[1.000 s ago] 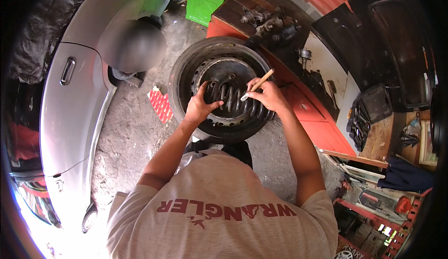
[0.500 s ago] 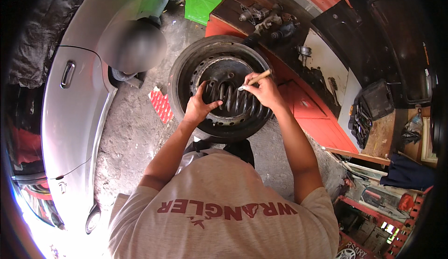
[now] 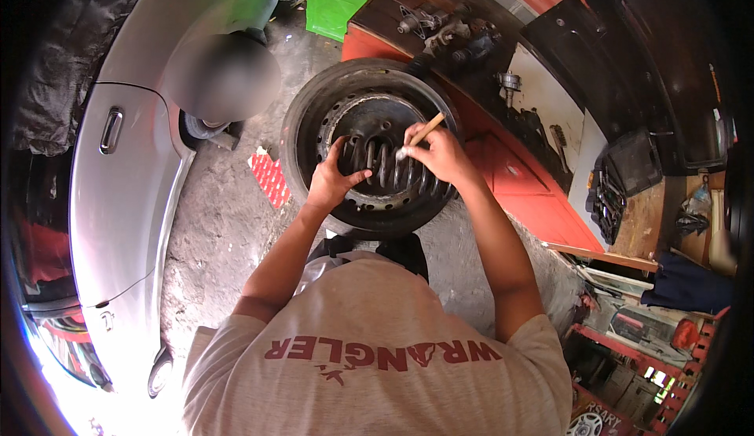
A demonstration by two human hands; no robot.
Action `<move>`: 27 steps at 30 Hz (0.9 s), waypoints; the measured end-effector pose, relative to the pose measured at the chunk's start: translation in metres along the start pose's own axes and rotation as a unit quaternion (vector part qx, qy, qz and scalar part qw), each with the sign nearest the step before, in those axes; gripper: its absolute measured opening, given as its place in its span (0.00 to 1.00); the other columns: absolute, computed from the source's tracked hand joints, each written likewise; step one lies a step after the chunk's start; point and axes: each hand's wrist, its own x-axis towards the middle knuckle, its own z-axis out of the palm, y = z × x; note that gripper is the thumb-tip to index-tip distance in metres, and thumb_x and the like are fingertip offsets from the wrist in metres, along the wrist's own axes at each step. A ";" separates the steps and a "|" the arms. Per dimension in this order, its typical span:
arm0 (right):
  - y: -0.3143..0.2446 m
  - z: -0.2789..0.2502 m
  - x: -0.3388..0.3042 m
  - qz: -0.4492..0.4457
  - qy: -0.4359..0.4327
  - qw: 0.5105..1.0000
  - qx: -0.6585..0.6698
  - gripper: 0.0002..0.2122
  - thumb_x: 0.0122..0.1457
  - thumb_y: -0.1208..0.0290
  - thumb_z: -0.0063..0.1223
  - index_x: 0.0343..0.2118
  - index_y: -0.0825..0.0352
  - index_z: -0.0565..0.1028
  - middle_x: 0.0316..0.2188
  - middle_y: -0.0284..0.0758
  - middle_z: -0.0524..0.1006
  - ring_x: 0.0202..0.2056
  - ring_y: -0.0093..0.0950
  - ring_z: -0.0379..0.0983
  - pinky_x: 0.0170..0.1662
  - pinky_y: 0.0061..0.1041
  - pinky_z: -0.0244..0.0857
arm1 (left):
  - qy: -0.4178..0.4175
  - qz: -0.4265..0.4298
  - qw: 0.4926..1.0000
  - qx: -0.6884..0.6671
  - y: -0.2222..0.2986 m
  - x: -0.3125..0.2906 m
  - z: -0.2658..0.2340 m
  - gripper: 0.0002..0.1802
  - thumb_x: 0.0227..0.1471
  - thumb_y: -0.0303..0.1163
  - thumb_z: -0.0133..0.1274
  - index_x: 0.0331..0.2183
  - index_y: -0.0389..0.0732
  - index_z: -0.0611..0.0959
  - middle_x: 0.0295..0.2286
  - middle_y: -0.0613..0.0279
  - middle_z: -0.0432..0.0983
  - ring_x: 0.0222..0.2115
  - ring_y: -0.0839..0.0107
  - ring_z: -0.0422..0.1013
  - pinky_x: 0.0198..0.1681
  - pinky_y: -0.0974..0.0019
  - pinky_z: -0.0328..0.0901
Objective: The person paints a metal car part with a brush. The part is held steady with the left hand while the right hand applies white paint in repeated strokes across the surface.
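A dark coil spring (image 3: pixel 382 173) lies on its side across a bare black wheel rim (image 3: pixel 301 114) in front of me. My left hand (image 3: pixel 330 183) grips the spring's left end, thumb toward me and fingers at the far side. Pinched in my right hand (image 3: pixel 441 158) is a small brush (image 3: pixel 429 126) with a pale wooden handle. Its whitish tip meets or hovers just over the upper coils right of the middle; contact cannot be made out. The handle slants up to the right.
A silver car (image 3: pixel 126 192) runs along the left, with a blurred round patch by its wheel. Greasy metal parts (image 3: pixel 448 35) lie on the red workbench (image 3: pixel 510 177) at the right. A green box (image 3: pixel 338 0) stands beyond; a red-and-white carton (image 3: pixel 269 177) lies on the floor.
My right hand has shifted slightly left, and the brush has tilted steeper, its tip a little lower and further left on the coils. My left hand keeps its grip.
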 end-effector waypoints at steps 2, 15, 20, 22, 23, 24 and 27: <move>-0.002 0.000 0.002 -0.003 0.018 0.998 -0.062 0.06 0.51 0.75 0.62 0.31 0.68 0.76 0.31 0.39 0.79 0.39 0.37 0.78 0.44 0.35 0.68 | 0.007 0.014 1.000 0.017 -0.004 0.001 0.000 0.54 0.40 0.50 0.72 0.62 0.38 0.64 0.47 0.37 0.76 0.50 0.46 0.73 0.53 0.54 0.69; -0.021 0.009 0.002 -0.006 -0.048 0.994 -0.097 0.08 0.50 0.73 0.63 0.32 0.66 0.77 0.32 0.41 0.80 0.39 0.42 0.77 0.45 0.38 0.69 | -0.002 0.028 0.999 0.022 -0.007 0.001 0.000 0.55 0.39 0.50 0.73 0.61 0.35 0.64 0.45 0.36 0.77 0.49 0.47 0.75 0.51 0.54 0.70; -0.009 0.009 0.007 0.013 0.023 0.993 -0.111 0.08 0.51 0.71 0.62 0.34 0.65 0.78 0.33 0.40 0.80 0.39 0.40 0.78 0.44 0.38 0.69 | -0.002 0.045 0.999 0.005 0.003 0.005 0.001 0.53 0.40 0.46 0.73 0.60 0.35 0.65 0.46 0.38 0.77 0.49 0.48 0.75 0.51 0.55 0.70; -0.006 0.010 0.008 0.001 0.001 0.996 -0.084 0.07 0.52 0.71 0.62 0.33 0.65 0.78 0.32 0.40 0.81 0.39 0.40 0.78 0.44 0.37 0.69 | -0.001 0.061 0.998 0.002 -0.002 0.006 0.001 0.52 0.41 0.46 0.73 0.60 0.35 0.65 0.46 0.38 0.77 0.49 0.48 0.75 0.51 0.56 0.70; -0.005 0.010 0.005 0.001 -0.041 0.998 -0.057 0.07 0.52 0.71 0.61 0.33 0.65 0.78 0.32 0.40 0.81 0.39 0.39 0.79 0.44 0.37 0.69 | 0.001 0.069 0.998 -0.001 -0.005 0.007 0.001 0.52 0.41 0.45 0.73 0.60 0.35 0.65 0.46 0.39 0.77 0.49 0.48 0.75 0.51 0.56 0.70; -0.008 0.010 0.001 0.023 -0.120 0.992 -0.011 0.07 0.52 0.69 0.61 0.32 0.65 0.78 0.31 0.39 0.81 0.39 0.38 0.79 0.44 0.36 0.69 | -0.003 0.054 0.998 0.010 -0.006 0.005 0.001 0.51 0.41 0.45 0.73 0.60 0.35 0.65 0.46 0.37 0.77 0.49 0.50 0.76 0.51 0.57 0.70; -0.008 0.014 -0.005 0.007 -0.036 0.998 -0.053 0.08 0.51 0.70 0.62 0.32 0.65 0.78 0.29 0.40 0.81 0.36 0.40 0.79 0.43 0.37 0.69 | 0.008 0.063 0.998 -0.021 -0.011 0.005 0.001 0.53 0.41 0.45 0.73 0.61 0.33 0.64 0.45 0.36 0.77 0.49 0.53 0.76 0.52 0.58 0.69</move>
